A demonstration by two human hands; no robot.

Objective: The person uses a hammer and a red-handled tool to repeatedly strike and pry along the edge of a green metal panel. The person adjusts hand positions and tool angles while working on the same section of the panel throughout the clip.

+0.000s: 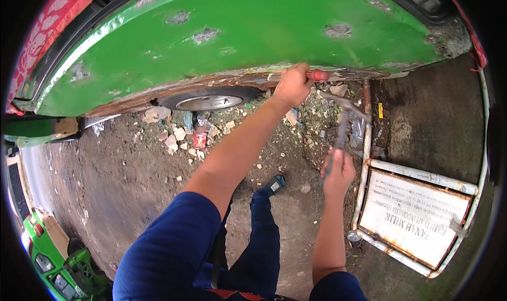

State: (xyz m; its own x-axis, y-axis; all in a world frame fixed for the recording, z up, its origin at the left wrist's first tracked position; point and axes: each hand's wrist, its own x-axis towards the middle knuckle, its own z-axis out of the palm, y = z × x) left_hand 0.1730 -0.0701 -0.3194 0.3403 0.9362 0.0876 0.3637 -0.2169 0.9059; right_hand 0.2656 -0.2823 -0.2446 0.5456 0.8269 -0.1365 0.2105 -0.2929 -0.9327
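Observation:
Across the top stretches a green vehicle body panel (264, 26), with bare grey patches and a rusty, flaking lower edge (232, 78). At that edge my left hand (293, 86) is closed around a tool with a red handle (319, 75); the handle's end sticks out to the right and its working end is hidden. Lower and to the right, my right hand (338, 175) grips the handle of a hammer (344, 127). The hammer's metal head is up near the red handle, apart from it and slightly blurred.
A wheel (211, 101) shows under the panel. Rubble and litter (179, 137) cover the ground below it. On the right stands a rusty white pipe frame (422, 175) with a sign board (414, 214). Another green vehicle (58, 259) is at lower left. My sandalled foot (274, 185) is below.

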